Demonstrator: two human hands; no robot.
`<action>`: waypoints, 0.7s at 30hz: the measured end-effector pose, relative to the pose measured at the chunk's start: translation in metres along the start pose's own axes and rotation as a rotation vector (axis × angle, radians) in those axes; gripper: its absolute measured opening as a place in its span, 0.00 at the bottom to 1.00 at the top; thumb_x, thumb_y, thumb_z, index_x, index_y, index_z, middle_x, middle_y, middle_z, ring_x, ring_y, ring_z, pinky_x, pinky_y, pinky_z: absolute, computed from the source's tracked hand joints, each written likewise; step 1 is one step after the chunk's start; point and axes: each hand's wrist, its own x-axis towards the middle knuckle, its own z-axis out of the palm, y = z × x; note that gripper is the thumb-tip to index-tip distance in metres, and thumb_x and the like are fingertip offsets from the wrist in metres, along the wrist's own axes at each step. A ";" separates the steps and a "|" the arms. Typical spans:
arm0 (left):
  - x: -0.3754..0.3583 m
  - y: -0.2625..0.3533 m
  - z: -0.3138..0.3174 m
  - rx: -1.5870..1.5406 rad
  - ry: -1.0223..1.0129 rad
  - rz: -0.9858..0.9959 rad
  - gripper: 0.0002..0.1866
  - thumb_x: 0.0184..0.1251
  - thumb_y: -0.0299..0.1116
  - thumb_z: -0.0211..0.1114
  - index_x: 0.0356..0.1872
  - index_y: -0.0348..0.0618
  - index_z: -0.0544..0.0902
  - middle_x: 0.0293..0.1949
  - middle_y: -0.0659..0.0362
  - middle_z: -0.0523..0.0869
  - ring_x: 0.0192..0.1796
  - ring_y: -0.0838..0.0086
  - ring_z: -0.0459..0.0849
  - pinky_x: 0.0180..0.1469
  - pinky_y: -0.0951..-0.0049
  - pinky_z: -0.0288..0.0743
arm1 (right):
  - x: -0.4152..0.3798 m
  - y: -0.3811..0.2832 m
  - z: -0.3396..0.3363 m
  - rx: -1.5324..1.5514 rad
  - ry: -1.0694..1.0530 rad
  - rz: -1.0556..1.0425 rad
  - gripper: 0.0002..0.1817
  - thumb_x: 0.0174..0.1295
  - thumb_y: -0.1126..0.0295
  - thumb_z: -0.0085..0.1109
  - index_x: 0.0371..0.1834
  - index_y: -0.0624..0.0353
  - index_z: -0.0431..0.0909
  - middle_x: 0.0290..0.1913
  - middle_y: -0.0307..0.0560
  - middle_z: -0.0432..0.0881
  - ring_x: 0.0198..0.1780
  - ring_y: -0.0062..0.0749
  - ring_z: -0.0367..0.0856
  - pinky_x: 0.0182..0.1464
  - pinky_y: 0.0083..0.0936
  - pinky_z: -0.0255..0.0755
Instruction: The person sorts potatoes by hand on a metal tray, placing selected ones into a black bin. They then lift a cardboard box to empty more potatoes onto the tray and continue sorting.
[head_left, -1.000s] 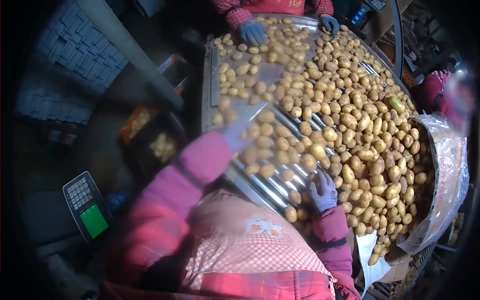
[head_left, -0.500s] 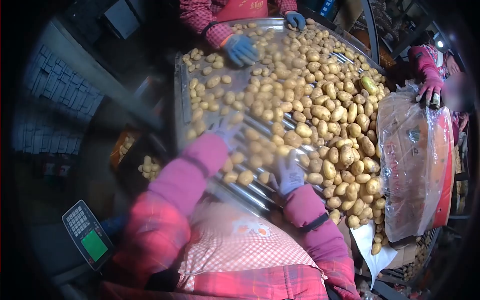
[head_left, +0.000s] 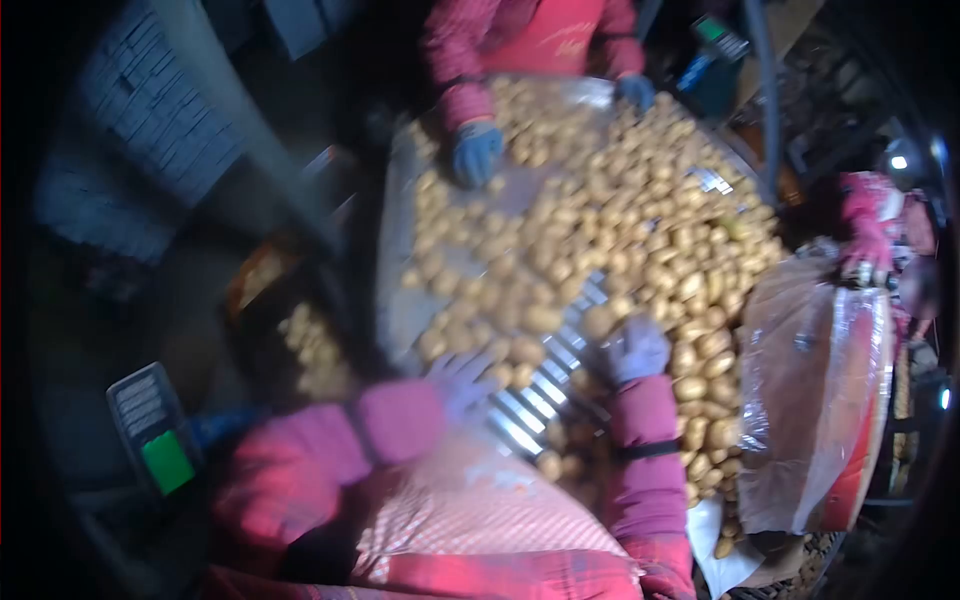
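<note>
One metal worktop (head_left: pixel 400 310) is the largest thing, with too many potatoes (head_left: pixel 712 345) heaped over it to count, thickest toward the right. Standing at the right edge is one carton (head_left: pixel 858 465) with clear plastic over it, and one pink-gloved hand (head_left: pixel 868 248) of a co-worker is at its top. Across the worktop is a second co-worker (head_left: pixel 545 40) in a red apron, with two blue-gloved hands: one (head_left: pixel 478 153) among the potatoes on the left part, the other (head_left: pixel 635 92) by the far edge. Set into the near part is one slatted section (head_left: pixel 540 405), its bars partly bare between the person's two hands. To the left, below the worktop, two containers of potatoes can be made out, one orange-edged (head_left: pixel 238 290), one dark (head_left: pixel 265 345). One scale display unit (head_left: pixel 155 430) with a green screen is at the lower left, and one white sheet (head_left: pixel 722 555) hangs at the near right corner. The left hand (head_left: pixel 462 385), in a pale glove, has its grip released, fingers spread beside the nearest potatoes. The right hand (head_left: pixel 640 350), also pale-gloved, is against the heap; blur hides whether its grip has closed on a potato
</note>
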 end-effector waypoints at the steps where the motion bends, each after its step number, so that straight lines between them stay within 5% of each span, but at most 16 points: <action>1: -0.010 -0.002 -0.008 0.157 -0.129 0.120 0.25 0.54 0.44 0.59 0.54 0.49 0.74 0.59 0.46 0.68 0.60 0.50 0.67 0.58 0.47 0.60 | 0.019 -0.068 -0.073 -0.105 -0.528 0.318 0.14 0.47 0.62 0.52 0.35 0.56 0.78 0.41 0.60 0.77 0.50 0.52 0.74 0.49 0.42 0.69; 2: 0.003 0.003 -0.010 0.051 -0.206 -0.053 0.24 0.55 0.46 0.57 0.53 0.49 0.74 0.57 0.47 0.70 0.57 0.50 0.69 0.56 0.49 0.62 | 0.011 -0.056 -0.036 -0.240 -0.183 0.048 0.17 0.46 0.58 0.53 0.36 0.55 0.78 0.43 0.62 0.77 0.50 0.56 0.73 0.50 0.43 0.69; 3: -0.002 -0.008 0.008 0.041 -0.097 -0.023 0.24 0.55 0.47 0.56 0.53 0.50 0.74 0.54 0.49 0.72 0.54 0.51 0.71 0.53 0.50 0.64 | -0.001 -0.036 -0.002 -0.207 -0.111 0.006 0.21 0.48 0.56 0.52 0.42 0.55 0.77 0.45 0.62 0.75 0.51 0.58 0.72 0.55 0.48 0.66; 5: 0.013 -0.003 -0.001 -0.029 -0.221 -0.103 0.25 0.55 0.48 0.56 0.54 0.51 0.73 0.47 0.52 0.75 0.49 0.57 0.74 0.49 0.53 0.65 | -0.011 -0.020 0.049 0.119 -0.295 -0.103 0.28 0.53 0.48 0.50 0.56 0.47 0.70 0.54 0.56 0.71 0.56 0.51 0.69 0.63 0.54 0.52; 6: 0.018 -0.003 -0.002 0.011 -0.278 -0.144 0.23 0.57 0.47 0.55 0.53 0.50 0.74 0.44 0.53 0.77 0.46 0.59 0.76 0.47 0.54 0.65 | -0.024 -0.032 0.053 -0.104 -0.193 -0.258 0.29 0.54 0.46 0.49 0.59 0.44 0.68 0.58 0.51 0.70 0.58 0.46 0.69 0.63 0.49 0.54; 7: 0.022 -0.005 0.000 0.019 -0.248 -0.143 0.23 0.57 0.47 0.55 0.53 0.50 0.74 0.44 0.53 0.77 0.46 0.59 0.76 0.47 0.54 0.65 | -0.032 -0.033 0.060 -0.059 0.029 -0.389 0.21 0.56 0.54 0.50 0.54 0.41 0.74 0.49 0.51 0.76 0.54 0.49 0.71 0.53 0.50 0.65; 9: 0.020 -0.003 0.005 0.010 -0.216 -0.174 0.26 0.59 0.49 0.53 0.58 0.50 0.71 0.44 0.52 0.77 0.47 0.58 0.75 0.48 0.55 0.64 | -0.037 -0.050 0.039 0.011 0.019 -0.427 0.21 0.54 0.58 0.52 0.53 0.44 0.74 0.48 0.50 0.76 0.52 0.48 0.72 0.52 0.50 0.65; 12: 0.023 0.000 -0.001 0.003 -0.224 -0.168 0.26 0.61 0.48 0.51 0.58 0.48 0.69 0.45 0.52 0.77 0.47 0.57 0.75 0.49 0.55 0.64 | -0.041 -0.049 0.019 0.261 -0.090 -0.231 0.21 0.58 0.53 0.50 0.52 0.50 0.73 0.57 0.51 0.71 0.59 0.47 0.67 0.59 0.44 0.58; 14: 0.022 0.000 -0.003 0.010 -0.240 -0.185 0.26 0.61 0.48 0.50 0.58 0.47 0.69 0.45 0.52 0.77 0.47 0.57 0.75 0.50 0.55 0.64 | -0.043 -0.029 -0.003 0.229 0.073 -0.152 0.21 0.57 0.56 0.53 0.51 0.53 0.72 0.54 0.53 0.72 0.56 0.49 0.68 0.58 0.43 0.59; 17: 0.020 -0.004 0.002 0.005 -0.204 -0.168 0.26 0.61 0.48 0.50 0.59 0.49 0.69 0.44 0.52 0.77 0.48 0.57 0.75 0.50 0.55 0.64 | -0.063 -0.005 -0.037 -0.129 0.387 -0.018 0.21 0.55 0.57 0.54 0.50 0.54 0.72 0.50 0.52 0.73 0.53 0.50 0.69 0.57 0.43 0.59; 21: 0.022 -0.011 0.009 -0.068 -0.255 -0.208 0.26 0.59 0.54 0.52 0.55 0.54 0.69 0.45 0.51 0.78 0.50 0.55 0.74 0.52 0.52 0.64 | -0.094 0.018 -0.046 -0.325 0.392 -0.002 0.21 0.51 0.56 0.55 0.47 0.52 0.73 0.49 0.47 0.71 0.54 0.47 0.66 0.52 0.44 0.60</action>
